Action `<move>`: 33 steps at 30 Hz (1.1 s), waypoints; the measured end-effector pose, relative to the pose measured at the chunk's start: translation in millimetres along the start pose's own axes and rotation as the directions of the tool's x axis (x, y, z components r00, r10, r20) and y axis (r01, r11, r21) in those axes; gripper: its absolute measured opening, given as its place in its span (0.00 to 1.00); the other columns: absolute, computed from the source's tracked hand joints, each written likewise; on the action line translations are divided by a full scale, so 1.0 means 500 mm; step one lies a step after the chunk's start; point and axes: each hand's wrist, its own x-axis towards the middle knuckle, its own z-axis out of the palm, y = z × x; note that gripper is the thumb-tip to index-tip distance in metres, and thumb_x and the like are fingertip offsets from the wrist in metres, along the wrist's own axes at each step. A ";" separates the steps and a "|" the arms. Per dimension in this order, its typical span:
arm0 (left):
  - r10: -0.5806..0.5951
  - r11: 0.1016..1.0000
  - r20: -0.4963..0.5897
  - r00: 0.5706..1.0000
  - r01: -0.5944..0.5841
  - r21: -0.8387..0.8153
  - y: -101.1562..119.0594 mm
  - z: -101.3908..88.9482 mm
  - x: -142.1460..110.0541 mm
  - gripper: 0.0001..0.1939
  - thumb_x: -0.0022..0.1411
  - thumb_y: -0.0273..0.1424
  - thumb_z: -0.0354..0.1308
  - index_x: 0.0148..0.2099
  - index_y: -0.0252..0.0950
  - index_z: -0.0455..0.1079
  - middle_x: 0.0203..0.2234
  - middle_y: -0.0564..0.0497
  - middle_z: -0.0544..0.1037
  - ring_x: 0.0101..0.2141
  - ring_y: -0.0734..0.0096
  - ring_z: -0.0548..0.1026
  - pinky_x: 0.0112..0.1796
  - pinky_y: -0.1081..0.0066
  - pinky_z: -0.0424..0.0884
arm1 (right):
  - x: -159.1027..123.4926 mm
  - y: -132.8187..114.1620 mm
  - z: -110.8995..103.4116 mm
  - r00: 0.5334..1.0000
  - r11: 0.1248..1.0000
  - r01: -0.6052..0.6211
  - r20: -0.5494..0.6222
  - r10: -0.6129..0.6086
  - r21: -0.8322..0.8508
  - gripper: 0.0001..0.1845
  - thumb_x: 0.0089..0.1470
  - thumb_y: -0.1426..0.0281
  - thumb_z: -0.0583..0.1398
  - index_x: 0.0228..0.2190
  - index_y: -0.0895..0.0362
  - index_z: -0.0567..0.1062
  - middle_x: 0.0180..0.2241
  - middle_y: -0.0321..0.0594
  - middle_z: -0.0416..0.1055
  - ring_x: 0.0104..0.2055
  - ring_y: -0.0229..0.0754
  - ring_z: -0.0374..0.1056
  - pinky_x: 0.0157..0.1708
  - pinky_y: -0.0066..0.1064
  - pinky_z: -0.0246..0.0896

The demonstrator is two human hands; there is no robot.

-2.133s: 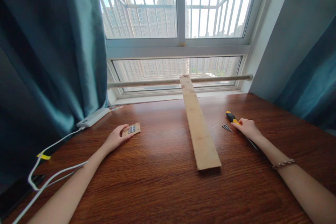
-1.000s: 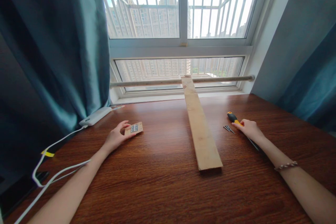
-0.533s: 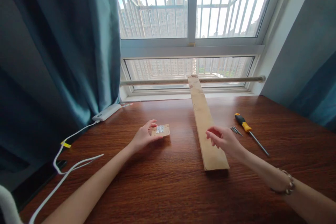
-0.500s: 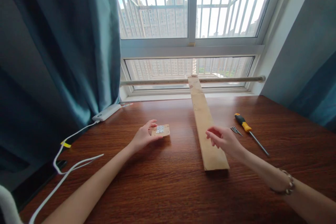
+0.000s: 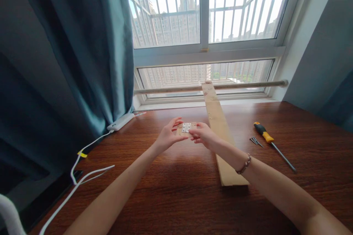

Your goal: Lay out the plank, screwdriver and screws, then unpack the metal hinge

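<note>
A small wooden block with a silver hinge (image 5: 186, 127) on it is held up above the brown table (image 5: 176, 191) between both hands. My left hand (image 5: 167, 136) grips its left end with thumb and fingers. On the right end, my right hand (image 5: 202, 135) pinches it; this forearm crosses over a long wooden plank (image 5: 220, 132). The plank runs from the window rail down towards me.
A yellow and black screwdriver (image 5: 271, 144) lies right of the plank, with a few screws (image 5: 256, 141) beside it. A white power strip (image 5: 121, 121) and white cables (image 5: 82, 169) sit at the left by the teal curtain (image 5: 68, 51). A rod (image 5: 171, 89) spans the window sill.
My right hand left the screwdriver, crossed over the plank and took the block's right end. My left hand lifted the block off the table and carried it rightwards.
</note>
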 end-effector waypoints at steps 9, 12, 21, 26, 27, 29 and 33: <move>-0.398 0.475 0.022 0.917 0.227 -0.850 0.012 0.132 0.092 0.23 0.54 0.38 0.60 0.51 0.35 0.65 0.48 0.41 0.72 0.45 0.64 0.73 0.44 0.65 0.69 | 0.065 -0.049 -0.054 0.981 0.992 0.123 -0.158 -0.115 0.042 0.09 0.48 0.78 0.55 0.36 0.62 0.67 0.28 0.38 0.72 0.18 0.27 0.64 0.16 0.17 0.60; -0.442 0.307 0.071 0.894 0.225 -0.925 0.014 0.172 0.131 0.14 0.60 0.36 0.52 0.41 0.31 0.70 0.33 0.44 0.77 0.29 0.70 0.75 0.32 0.69 0.71 | 0.083 -0.050 -0.068 0.979 0.991 0.136 -0.151 -0.137 -0.012 0.10 0.49 0.77 0.54 0.37 0.62 0.68 0.28 0.38 0.71 0.18 0.27 0.64 0.17 0.17 0.60; -0.598 0.247 -0.042 0.800 0.133 -0.960 0.001 0.229 0.200 0.06 0.59 0.26 0.50 0.36 0.32 0.68 0.25 0.48 0.76 0.23 0.72 0.75 0.26 0.73 0.70 | 0.116 -0.070 -0.142 0.955 0.921 0.144 -0.193 -0.225 -0.361 0.09 0.54 0.70 0.55 0.35 0.63 0.70 0.20 0.36 0.69 0.17 0.31 0.63 0.14 0.20 0.57; -0.621 0.280 -0.041 0.783 0.173 -0.944 -0.029 0.216 0.202 0.07 0.59 0.26 0.51 0.41 0.33 0.67 0.29 0.47 0.77 0.26 0.68 0.77 0.29 0.70 0.72 | 0.145 -0.066 -0.234 0.867 0.793 0.162 -0.299 -0.399 -0.587 0.12 0.53 0.66 0.55 0.28 0.63 0.71 0.21 0.38 0.70 0.15 0.29 0.59 0.16 0.21 0.52; -0.623 0.283 -0.038 0.781 0.179 -0.942 -0.035 0.215 0.200 0.08 0.58 0.26 0.52 0.41 0.33 0.67 0.29 0.47 0.77 0.26 0.68 0.77 0.29 0.70 0.72 | 0.151 -0.061 -0.248 0.861 0.769 0.160 -0.293 -0.415 -0.619 0.12 0.53 0.65 0.55 0.26 0.62 0.71 0.20 0.38 0.70 0.16 0.29 0.60 0.17 0.21 0.52; -0.633 0.280 -0.019 0.774 0.206 -0.938 -0.043 0.214 0.195 0.08 0.59 0.27 0.52 0.41 0.32 0.67 0.30 0.46 0.77 0.26 0.69 0.77 0.28 0.70 0.72 | 0.158 -0.052 -0.269 0.863 0.725 0.159 -0.261 -0.431 -0.671 0.14 0.51 0.64 0.56 0.23 0.62 0.71 0.20 0.38 0.70 0.16 0.30 0.60 0.19 0.22 0.52; -0.657 0.272 0.037 0.753 0.283 -0.920 -0.047 0.221 0.185 0.08 0.58 0.30 0.54 0.41 0.34 0.68 0.30 0.47 0.77 0.26 0.69 0.77 0.27 0.70 0.72 | 0.159 -0.050 -0.280 0.885 0.659 0.172 -0.180 -0.430 -0.732 0.14 0.48 0.62 0.58 0.20 0.60 0.70 0.16 0.34 0.67 0.16 0.30 0.58 0.20 0.23 0.50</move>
